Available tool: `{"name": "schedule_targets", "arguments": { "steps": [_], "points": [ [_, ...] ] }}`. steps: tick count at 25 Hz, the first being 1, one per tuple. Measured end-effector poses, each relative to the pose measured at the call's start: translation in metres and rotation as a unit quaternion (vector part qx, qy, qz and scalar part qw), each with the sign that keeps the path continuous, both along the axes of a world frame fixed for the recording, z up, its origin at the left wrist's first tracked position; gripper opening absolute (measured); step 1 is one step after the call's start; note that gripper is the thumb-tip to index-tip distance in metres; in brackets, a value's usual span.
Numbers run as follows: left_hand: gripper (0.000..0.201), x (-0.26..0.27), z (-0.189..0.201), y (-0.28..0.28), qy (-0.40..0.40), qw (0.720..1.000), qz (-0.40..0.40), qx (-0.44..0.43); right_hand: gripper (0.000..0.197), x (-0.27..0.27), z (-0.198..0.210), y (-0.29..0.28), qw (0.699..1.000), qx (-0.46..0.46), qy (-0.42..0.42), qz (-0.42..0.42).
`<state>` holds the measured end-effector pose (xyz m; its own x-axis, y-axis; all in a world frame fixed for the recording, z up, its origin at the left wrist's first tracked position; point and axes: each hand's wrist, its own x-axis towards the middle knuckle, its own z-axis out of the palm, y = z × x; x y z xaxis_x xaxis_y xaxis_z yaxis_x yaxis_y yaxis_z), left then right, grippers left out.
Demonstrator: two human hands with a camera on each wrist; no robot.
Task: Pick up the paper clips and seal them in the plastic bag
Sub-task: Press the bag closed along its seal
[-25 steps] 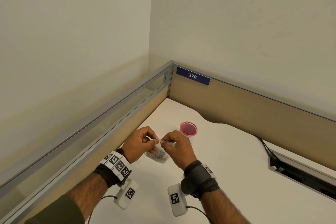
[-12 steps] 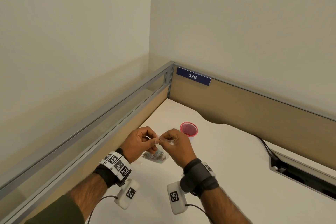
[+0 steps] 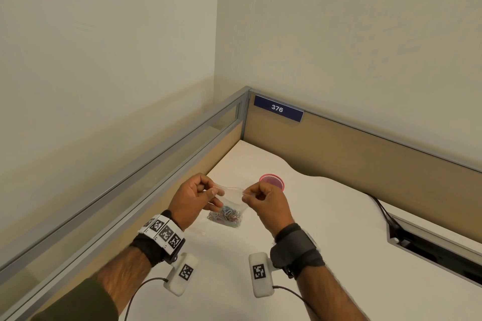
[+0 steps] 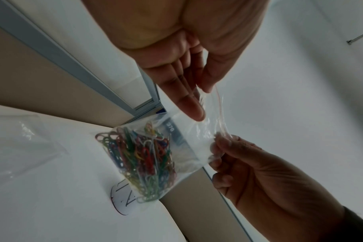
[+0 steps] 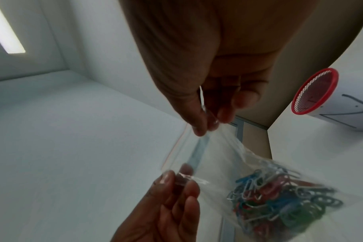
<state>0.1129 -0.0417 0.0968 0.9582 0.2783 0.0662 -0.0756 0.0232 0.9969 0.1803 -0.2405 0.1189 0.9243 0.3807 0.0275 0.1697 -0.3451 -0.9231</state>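
The plastic bag [image 3: 229, 200] hangs above the white worktop [image 3: 339, 242], held up by its top edge between the two hands. The paper clips [image 3: 225, 216], a tangle of red, blue, green, yellow and silver, lie bunched in its lower part; in the left wrist view the clips fill the bag's bottom half and a thin red line runs along its mouth. The left hand [image 3: 193, 199] pinches one top corner between thumb and fingers, and the right hand [image 3: 266, 202] pinches the other corner the same way, with the strip of the bag's mouth stretched between them. Just beyond the right hand stands a red mesh cup [image 3: 271, 181] on the worktop. A blue plate reading 376 [image 3: 278, 111] sits on the tan partition [image 3: 365, 154] behind. Black cables [image 3: 383, 211] run into a slot at the right.
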Motion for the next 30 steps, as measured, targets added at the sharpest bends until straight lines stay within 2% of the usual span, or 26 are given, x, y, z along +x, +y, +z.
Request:
{"name": "schedule_targets", "arguments": {
  "steps": [8,16,23,30],
  "points": [
    [0.007,0.0000,0.0053,-0.0017,-0.014,0.998,0.001,-0.062,0.008,0.0024,0.0034,0.0007,0.983,0.157,0.092,-0.017],
    [0.009,-0.0008,0.0079,-0.0012,-0.017,0.996,0.005,-0.092,0.008,0.0041,0.0000,0.0023,0.984,0.142,0.111,-0.015],
    [0.009,0.0010,0.0067,-0.0032,-0.021,0.995,0.006,-0.094,0.012,0.0024,-0.0033,0.0053,0.971,0.178,0.153,-0.046],
    [0.010,-0.0010,0.0081,-0.0046,-0.019,0.994,0.011,-0.103,0.009,0.0003,0.0036,0.0042,0.967,0.212,0.134,-0.047]
  ]
}}
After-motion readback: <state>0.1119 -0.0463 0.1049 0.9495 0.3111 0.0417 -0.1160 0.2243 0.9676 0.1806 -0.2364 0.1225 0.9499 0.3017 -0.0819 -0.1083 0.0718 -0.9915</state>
